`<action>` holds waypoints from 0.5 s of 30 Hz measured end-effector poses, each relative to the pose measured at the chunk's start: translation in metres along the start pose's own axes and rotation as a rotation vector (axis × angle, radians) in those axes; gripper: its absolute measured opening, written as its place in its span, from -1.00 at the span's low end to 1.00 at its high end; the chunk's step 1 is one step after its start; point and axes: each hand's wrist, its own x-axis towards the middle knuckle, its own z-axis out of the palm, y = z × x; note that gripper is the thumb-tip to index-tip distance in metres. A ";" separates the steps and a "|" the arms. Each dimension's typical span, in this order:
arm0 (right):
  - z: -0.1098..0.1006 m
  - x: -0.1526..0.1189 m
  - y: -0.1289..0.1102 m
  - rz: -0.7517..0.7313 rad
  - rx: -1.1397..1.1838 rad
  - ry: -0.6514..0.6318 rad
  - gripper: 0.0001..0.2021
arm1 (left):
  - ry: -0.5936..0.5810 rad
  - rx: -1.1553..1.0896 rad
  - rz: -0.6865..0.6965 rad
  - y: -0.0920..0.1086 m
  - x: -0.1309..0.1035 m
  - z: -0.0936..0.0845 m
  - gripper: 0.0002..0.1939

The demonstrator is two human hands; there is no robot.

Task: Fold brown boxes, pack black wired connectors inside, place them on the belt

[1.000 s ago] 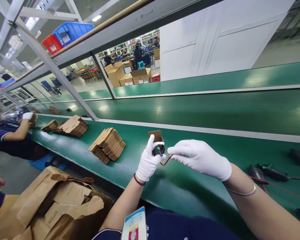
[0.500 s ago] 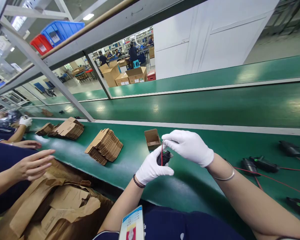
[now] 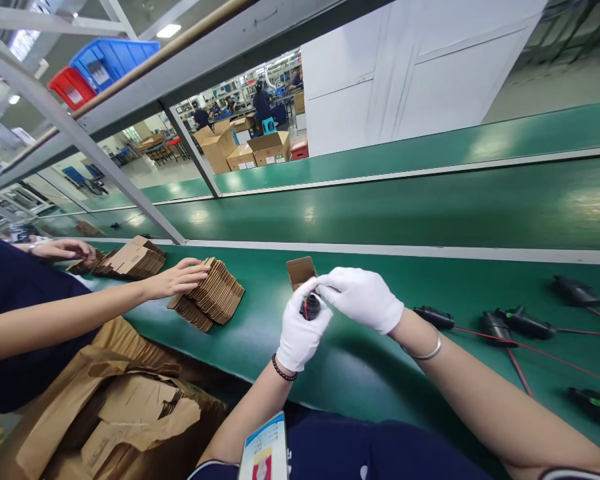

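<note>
A small black cylindrical device (image 3: 310,307) sits in my left hand (image 3: 300,337), whose gloved fingers wrap round it. A red wire (image 3: 307,309) runs across its near end. My right hand (image 3: 363,297), also in a white glove, pinches at the device's upper side; the wire ran to these fingertips a moment ago, but they now hide what lies between them. Just behind my hands stands a small open cardboard box (image 3: 301,270), its lower part covered by my left glove.
More black devices (image 3: 527,323) with red wires lie on the green bench at right. Folded cartons (image 3: 215,293) are stacked at left, where a co-worker's hand (image 3: 185,277) touches them. A paper sack (image 3: 125,427) of flat cartons stands below. A metal post (image 3: 115,173) rises behind.
My left hand has turned the device so its end faces me, and both hands have moved slightly left. The co-worker's arm has reached forward onto the carton stack.
</note>
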 end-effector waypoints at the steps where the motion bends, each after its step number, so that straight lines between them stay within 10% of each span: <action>1: 0.004 -0.002 -0.002 -0.018 -0.024 -0.019 -0.72 | 0.067 -0.046 0.026 -0.001 0.002 0.000 -0.61; 7: 0.019 -0.026 -0.019 -0.267 -0.105 -0.142 -0.76 | 0.167 -0.552 -0.125 0.000 0.011 -0.004 -0.58; 11: 0.006 -0.034 -0.023 -0.368 -0.027 -0.114 -0.79 | 0.154 -0.280 -0.038 -0.002 0.011 -0.012 -0.55; 15: -0.007 -0.023 -0.012 -0.221 0.086 0.016 -0.75 | -0.142 -0.108 -0.066 -0.003 0.011 -0.017 -0.47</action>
